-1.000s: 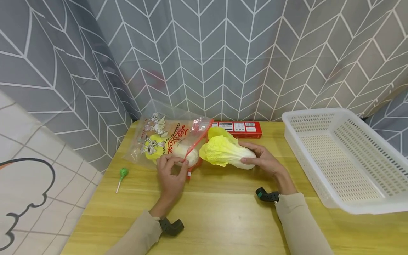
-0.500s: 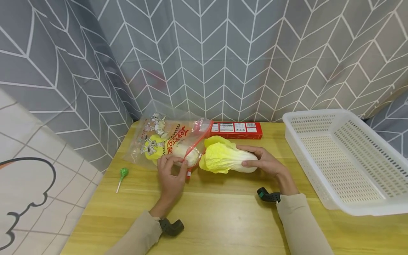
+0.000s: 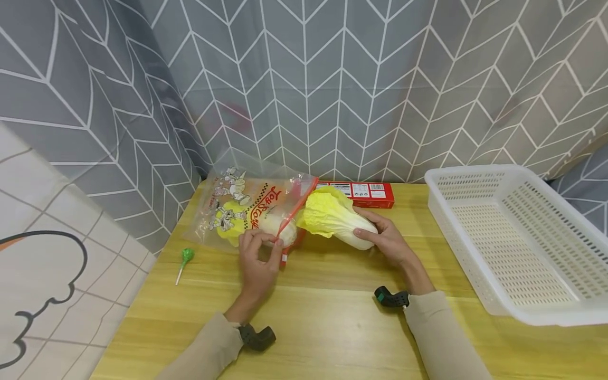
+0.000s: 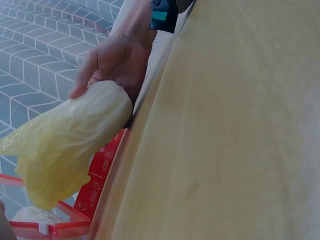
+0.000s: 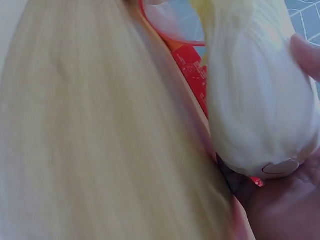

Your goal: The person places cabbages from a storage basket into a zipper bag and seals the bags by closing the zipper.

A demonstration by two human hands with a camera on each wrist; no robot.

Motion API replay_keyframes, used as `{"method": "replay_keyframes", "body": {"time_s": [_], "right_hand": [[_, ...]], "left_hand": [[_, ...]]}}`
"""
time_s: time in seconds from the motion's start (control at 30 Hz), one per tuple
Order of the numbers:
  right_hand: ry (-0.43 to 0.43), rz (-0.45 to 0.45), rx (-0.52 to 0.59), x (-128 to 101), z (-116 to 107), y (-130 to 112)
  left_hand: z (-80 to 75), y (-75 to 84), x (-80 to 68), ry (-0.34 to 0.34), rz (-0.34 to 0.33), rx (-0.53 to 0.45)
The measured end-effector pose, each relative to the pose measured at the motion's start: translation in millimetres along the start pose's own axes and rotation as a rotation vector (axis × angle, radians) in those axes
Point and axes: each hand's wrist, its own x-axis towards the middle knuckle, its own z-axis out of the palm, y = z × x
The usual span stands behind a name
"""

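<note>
My right hand (image 3: 385, 237) grips a napa cabbage (image 3: 334, 217) by its white base, with the yellow leaf end pointing left at the bag's mouth. In the left wrist view that cabbage (image 4: 75, 135) is above the table, its leaves close over the bag's red rim (image 4: 55, 230). My left hand (image 3: 258, 264) pinches the red zip edge of a clear printed zip bag (image 3: 237, 195). Inside the bag lies another cabbage (image 3: 271, 226), its white base toward the opening. From the right wrist, the held cabbage's base (image 5: 260, 115) rests against the palm, thumb on its side.
Behind the cabbage lies a red box (image 3: 375, 195), partly covered by the bag. A white perforated basket (image 3: 499, 306) stands at the right. At the table's left side lies a green lollipop (image 3: 186, 257). A patterned grey curtain (image 3: 323, 95) hangs along the back edge.
The held cabbage first came down toward the table, then rose again and tilted, leaf end up and base lower. It overlaps the bag's mouth more now. My left hand keeps its pinch.
</note>
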Motion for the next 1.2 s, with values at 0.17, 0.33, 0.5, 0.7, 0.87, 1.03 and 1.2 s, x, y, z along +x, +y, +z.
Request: {"method": "replay_keyframes", "body": {"time_s": [0.17,0.33,0.5,0.7,0.87,1.03,1.2], "right_hand": [[0.025,-0.008,0.103,1.0,2.2,1.5],[-0.067,-0.061,0.189,4.0,10.4,2.8],[-0.087,-0.069,0.073,3.8,20.9,-0.5],[-0.087,-0.095,-0.124,5.0,25.4,-2.9],[-0.094,-0.146,-0.217,4.2,29.8,-10.3],[-0.119,-0.250,-0.337,3.4,37.1,-17.9],[-0.082,-0.377,-0.517,2.3,42.6,-23.9]], "left_hand": [[0.5,1.9,0.8,0.010,0.022,-0.014],[0.1,3.4,1.0,0.003,0.004,-0.032],[-1.0,2.5,1.0,-0.014,-0.011,-0.037],[-1.6,0.8,0.7,-0.024,-0.012,-0.014],[0.4,0.4,1.9,0.038,0.031,0.012],[2.3,2.8,3.0,0.110,0.049,0.021],[2.0,5.6,3.7,0.136,0.066,0.032]]}}
